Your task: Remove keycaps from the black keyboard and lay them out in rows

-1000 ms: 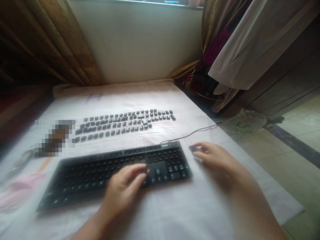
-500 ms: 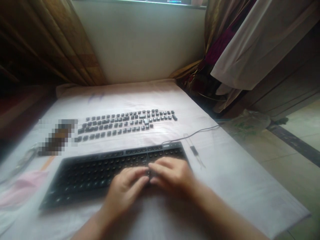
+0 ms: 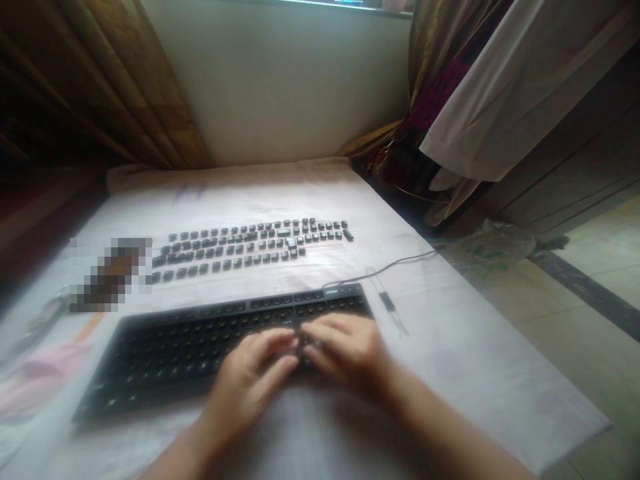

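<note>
A black keyboard point(image 3: 190, 347) with most of its caps off lies on the white cloth-covered table point(image 3: 450, 373) in front of me. My left hand point(image 3: 250, 383) and my right hand point(image 3: 350, 350) rest on its right part, fingertips meeting near the arrow-key area. Both hands have their fingers curled and pressed together around a small dark spot that I cannot make out. Behind the keyboard, several loose black keycaps point(image 3: 240, 248) lie in three rows. A thin wire tool point(image 3: 387, 303) lies on the cloth just right of the keyboard.
The keyboard's cable point(image 3: 395, 263) runs off the table's right edge. A pink cloth point(image 3: 35, 377) and a metal item point(image 3: 40, 320) lie at the left. Curtains point(image 3: 480, 100) hang at the back right, and the tiled floor point(image 3: 590, 320) is to the right.
My right hand left the wire tool beside the keyboard and moved left onto the keys, where it now meets my left hand. The left hand stayed in place.
</note>
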The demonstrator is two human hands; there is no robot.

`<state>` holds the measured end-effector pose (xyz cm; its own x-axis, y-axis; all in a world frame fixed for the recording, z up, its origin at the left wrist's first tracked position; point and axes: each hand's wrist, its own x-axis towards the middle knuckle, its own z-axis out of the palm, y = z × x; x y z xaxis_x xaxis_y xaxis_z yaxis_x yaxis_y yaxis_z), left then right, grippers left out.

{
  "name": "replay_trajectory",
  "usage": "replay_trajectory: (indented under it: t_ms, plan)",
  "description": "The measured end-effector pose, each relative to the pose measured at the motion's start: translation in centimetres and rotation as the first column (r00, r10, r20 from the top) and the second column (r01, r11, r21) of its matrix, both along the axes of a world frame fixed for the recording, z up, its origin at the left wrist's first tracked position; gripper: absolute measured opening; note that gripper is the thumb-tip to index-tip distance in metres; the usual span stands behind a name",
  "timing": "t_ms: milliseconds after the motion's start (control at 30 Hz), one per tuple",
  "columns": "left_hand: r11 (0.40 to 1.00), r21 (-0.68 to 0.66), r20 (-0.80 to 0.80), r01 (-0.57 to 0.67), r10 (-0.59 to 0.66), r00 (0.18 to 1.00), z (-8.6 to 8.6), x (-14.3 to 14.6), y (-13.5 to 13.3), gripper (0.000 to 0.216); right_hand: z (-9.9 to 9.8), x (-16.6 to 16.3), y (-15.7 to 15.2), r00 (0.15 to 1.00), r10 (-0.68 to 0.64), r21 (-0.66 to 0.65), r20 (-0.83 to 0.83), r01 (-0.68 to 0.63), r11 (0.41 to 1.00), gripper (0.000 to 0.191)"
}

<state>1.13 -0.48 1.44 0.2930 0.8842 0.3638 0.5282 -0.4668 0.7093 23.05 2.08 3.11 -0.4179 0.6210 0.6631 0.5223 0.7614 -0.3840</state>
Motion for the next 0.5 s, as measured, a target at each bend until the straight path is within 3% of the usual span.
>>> replay_trajectory:
  t_ms: [67,133,233,367,500]
  plan:
    - [0.995,0.094,-0.037,-0.011,0.015,0.999,0.2,-0.3,0.2,0.019,0.6,2.1,1.5,0.994,-0.097,-0.147,-0.044,0.090,0.985,0.019]
    - [0.982,0.191,-0.103,0.002,0.018,0.995,0.3,-0.8,0.3,0.015,1.2,4.5,3.5,0.965,-0.247,-0.290,-0.092,0.211,0.933,0.018]
    - [0.951,0.304,-0.207,0.059,0.005,0.978,0.2,-1.1,0.5,0.012,1.8,7.1,6.8,0.939,-0.343,-0.417,0.025,0.322,0.850,0.019]
    - [0.899,0.418,-0.278,0.132,-0.011,0.960,-0.2,-0.9,0.6,0.011,1.4,7.3,11.1,0.893,-0.294,-0.469,0.340,0.432,0.770,0.021]
    - [0.889,0.435,-0.282,0.141,-0.014,0.959,-0.4,-0.7,0.6,0.012,0.2,5.5,14.5,0.872,-0.255,-0.472,0.417,0.447,0.760,0.020]
